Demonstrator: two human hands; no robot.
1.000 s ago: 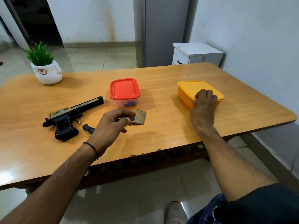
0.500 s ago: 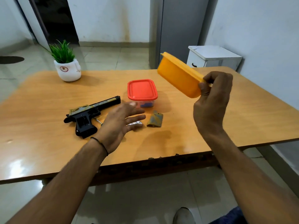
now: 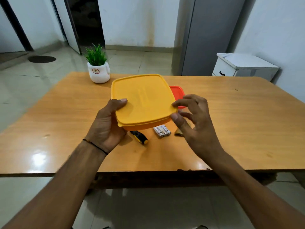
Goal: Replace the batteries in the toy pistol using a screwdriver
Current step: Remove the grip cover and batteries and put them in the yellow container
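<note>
One glossy wooden table [image 3: 247,123], pale tiled floor [image 3: 24,83]

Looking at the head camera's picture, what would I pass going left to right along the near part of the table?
Left hand, gripping the yellow box → screwdriver → batteries → right hand.

Both forearms are bare; a thin black thread band [image 3: 95,144] circles the wrist of the left hand [image 3: 105,128]
</note>
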